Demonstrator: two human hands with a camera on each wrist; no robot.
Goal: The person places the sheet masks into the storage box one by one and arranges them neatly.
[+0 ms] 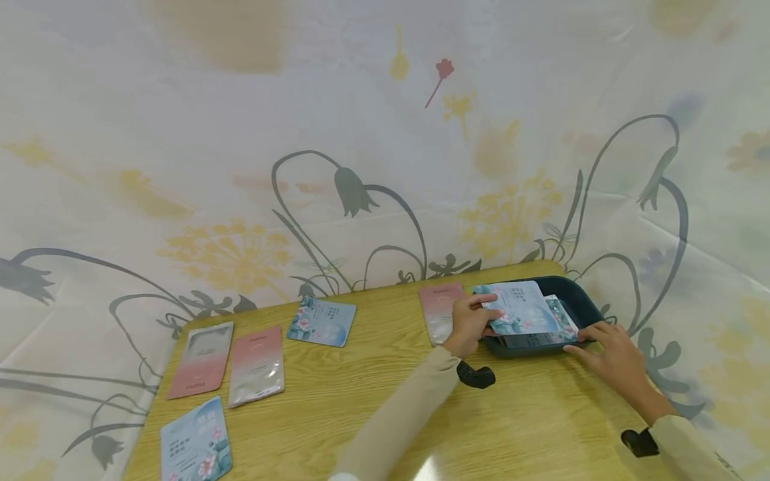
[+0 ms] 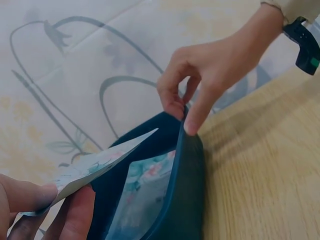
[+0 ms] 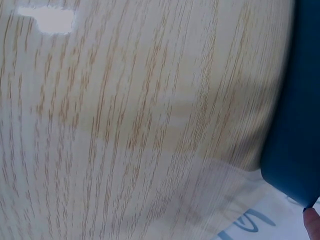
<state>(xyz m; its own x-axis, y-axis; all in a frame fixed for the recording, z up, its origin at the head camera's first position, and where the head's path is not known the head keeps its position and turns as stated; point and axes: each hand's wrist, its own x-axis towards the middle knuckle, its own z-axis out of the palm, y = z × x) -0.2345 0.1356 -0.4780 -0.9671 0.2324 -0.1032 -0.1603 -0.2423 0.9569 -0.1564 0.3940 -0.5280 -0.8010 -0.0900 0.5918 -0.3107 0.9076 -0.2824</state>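
Where the table (image 1: 343, 414) comes nearest you: the near blue packet (image 1: 196, 441) lies at the left, its near end cut off by the frame.
Left pinks: just beyond it, the left pink packet (image 1: 200, 361) and the middle pink packet (image 1: 257, 367) lie side by side.
Right hand: your right hand (image 1: 616, 357) pinches the rim of the tray (image 1: 580, 300) at its near right corner, thumb and fingers either side.
Left hand: your left hand (image 1: 472, 324) is clamped on the left edge of the held packet (image 1: 520, 307), tilted above the tray.
Tray: it stands at the right, with the tray packet (image 1: 563, 318) inside.
Far packets: the far blue packet (image 1: 321, 322) lies left of centre, the far pink packet (image 1: 441, 310) just left of the tray.
Progress: probably partway, with at least one packet inside, one in hand and five outside; whether you are filling or emptying, you cannot tell.
Hidden: the held packet covers much of the tray's contents, so their count is unclear; your left hand overlaps the far pink packet; your right wrist view shows only a fingertip.
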